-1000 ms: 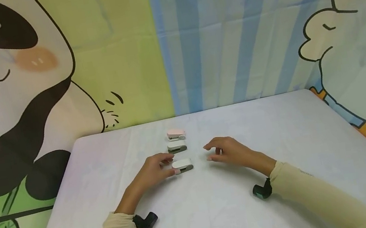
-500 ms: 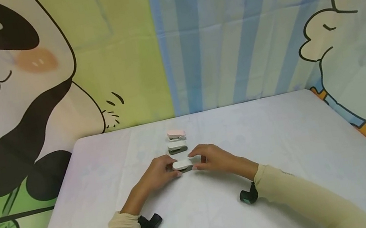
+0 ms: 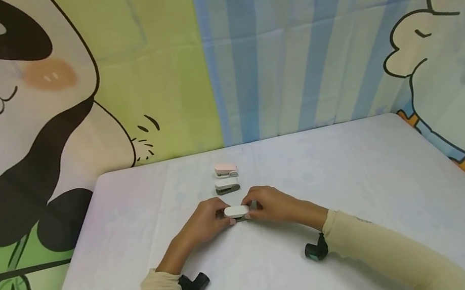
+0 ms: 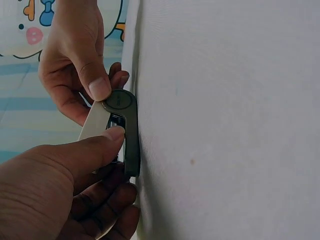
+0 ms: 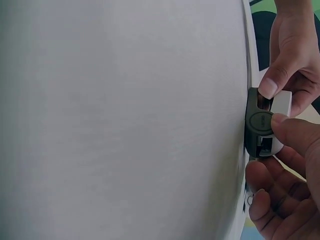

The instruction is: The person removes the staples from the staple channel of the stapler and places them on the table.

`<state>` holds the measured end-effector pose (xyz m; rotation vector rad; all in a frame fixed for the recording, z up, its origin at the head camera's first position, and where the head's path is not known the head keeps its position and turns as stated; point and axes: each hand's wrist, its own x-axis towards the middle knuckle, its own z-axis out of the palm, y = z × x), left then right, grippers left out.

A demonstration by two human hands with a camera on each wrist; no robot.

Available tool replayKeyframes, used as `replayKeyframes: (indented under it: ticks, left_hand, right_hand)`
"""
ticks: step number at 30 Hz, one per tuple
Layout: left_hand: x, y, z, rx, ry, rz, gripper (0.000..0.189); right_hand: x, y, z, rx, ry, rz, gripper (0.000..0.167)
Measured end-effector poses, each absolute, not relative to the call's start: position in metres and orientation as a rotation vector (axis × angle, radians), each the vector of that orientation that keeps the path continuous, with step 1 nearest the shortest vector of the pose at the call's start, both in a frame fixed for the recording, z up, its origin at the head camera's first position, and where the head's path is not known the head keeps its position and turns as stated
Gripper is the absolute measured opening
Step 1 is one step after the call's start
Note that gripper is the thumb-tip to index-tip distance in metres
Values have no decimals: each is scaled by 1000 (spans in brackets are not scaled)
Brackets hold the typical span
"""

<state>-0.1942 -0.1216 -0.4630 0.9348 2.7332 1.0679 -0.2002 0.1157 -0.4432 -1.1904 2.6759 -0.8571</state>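
Observation:
A small white-and-grey stapler is held between my two hands, low at the table's middle. My left hand grips its left end; in the left wrist view the thumb lies at the gap between the white top arm and the dark base. My right hand pinches the other end, its thumb by the round pivot in the right wrist view. Just beyond, a second white-and-grey stapler lies on the table, with a pink stapler behind it.
A white cloth covers the table. Its back edge meets a cartoon-printed curtain. Black wrist cameras, left and right, hang under the forearms close to the cloth.
My right hand has moved left from beside the stapler and taken hold of its right end. My left hand keeps its end; the stapler has turned slightly. The other two staplers lie still.

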Motion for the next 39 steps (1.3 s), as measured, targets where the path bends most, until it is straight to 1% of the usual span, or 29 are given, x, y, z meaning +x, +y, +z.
replayKeyframes:
  ticks: [5, 11, 24, 33, 39]
  left_hand:
    - [-187, -118, -463, 1003, 2715, 1061, 15]
    - [-174, -114, -458, 1043, 2660, 1088, 16]
    - [-150, -103, -452, 1101, 2629, 1051, 15]
    - [-148, -98, -456, 1053, 2564, 992, 21]
    - [-150, -93, -455, 1012, 2549, 945, 21]
  right_hand:
    - [-190, 122, -438, -1182, 2668, -826, 23]
    - [-176, 131, -434, -1199, 2666, -835, 22]
    - [-151, 145, -437, -1183, 2643, -892, 21]
    - [-146, 149, -440, -1167, 2600, -880, 20]
    - [-148, 146, -439, -1265, 2641, -828, 25]
